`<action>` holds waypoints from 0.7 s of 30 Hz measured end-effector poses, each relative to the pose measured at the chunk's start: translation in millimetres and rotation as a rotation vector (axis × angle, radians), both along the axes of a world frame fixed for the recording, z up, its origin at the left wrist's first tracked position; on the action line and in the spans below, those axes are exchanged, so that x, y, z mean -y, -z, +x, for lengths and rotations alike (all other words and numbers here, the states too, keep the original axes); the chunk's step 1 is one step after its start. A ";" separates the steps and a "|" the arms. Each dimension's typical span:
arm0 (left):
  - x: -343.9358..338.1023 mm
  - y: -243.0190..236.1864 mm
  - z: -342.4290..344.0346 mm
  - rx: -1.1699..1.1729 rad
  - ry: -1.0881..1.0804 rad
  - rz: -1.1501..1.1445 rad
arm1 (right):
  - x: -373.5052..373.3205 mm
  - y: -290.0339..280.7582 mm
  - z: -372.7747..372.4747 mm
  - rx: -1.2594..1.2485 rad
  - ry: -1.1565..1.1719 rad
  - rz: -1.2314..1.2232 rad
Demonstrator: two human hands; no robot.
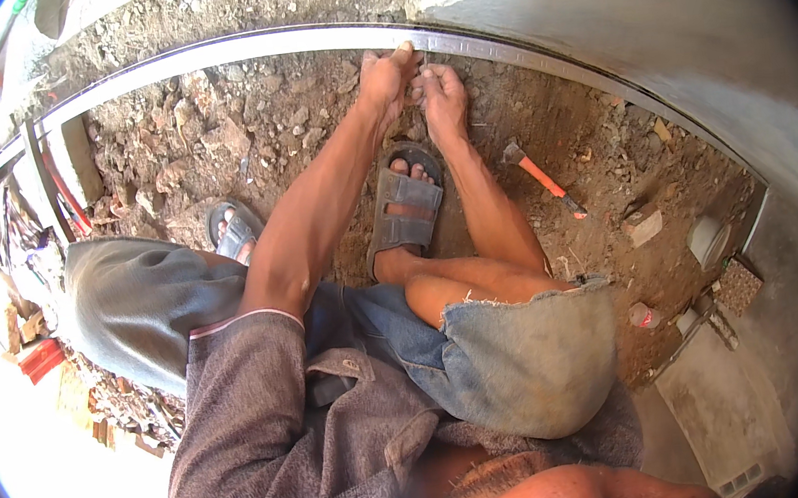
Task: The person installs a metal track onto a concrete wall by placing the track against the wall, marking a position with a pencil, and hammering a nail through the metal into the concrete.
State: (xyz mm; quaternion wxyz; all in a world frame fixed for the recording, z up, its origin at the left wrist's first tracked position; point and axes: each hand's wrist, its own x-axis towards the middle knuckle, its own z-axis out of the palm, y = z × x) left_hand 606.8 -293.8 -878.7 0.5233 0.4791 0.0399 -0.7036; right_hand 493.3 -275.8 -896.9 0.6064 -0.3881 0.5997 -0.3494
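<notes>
Metal bar: here it is, one long, pale run (297, 42) along the far edge of the ground (605, 157), its right-hand stretch tight by the foot of the concrete wall (690, 39); whether it is one length or two overlapping, I can't tell.
Left hand: up at the bar's near edge, this hand (385, 78) has its fingers curled in and a fingertip against the metal; how firmly it holds, I can't tell.
Right hand: just beside it, this one (440, 92) is bunched narrow, thumb and fingers drawn together; anything pinched between them is too small to make out.
Handling: looks thin and fairly light for its length, stiff over a short span, likely springy over the whole; smooth faces could slide, and edges may be sharp.
Best hold: by both long edges, hands well apart, I'd judge.
Hammer: one, orange-handled (543, 176), lying loose on the ground, nearer the right hand.
Sandals: two, both worn, one below the hands (405, 211), the other farther left (234, 230).
Ground's right side: one pale broken chunk (646, 227), one speckled block (738, 286), one crumpled red-and-white scrap (643, 316).
</notes>
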 end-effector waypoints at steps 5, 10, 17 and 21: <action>-2.1 -0.1 6.1 0.008 -0.022 -0.007 | 2.4 3.8 2.4 0.067 0.000 0.010; -2.3 -8.5 3.1 0.007 -0.045 -0.012 | 8.4 1.2 -0.2 -0.196 -0.072 -0.059; -3.1 -3.6 4.1 -0.009 -0.089 -0.046 | 13.2 -5.6 4.0 0.029 -0.028 0.094; -1.2 0.0 -1.9 0.027 -0.132 -0.037 | 17.0 -3.7 -4.3 0.165 -0.019 0.087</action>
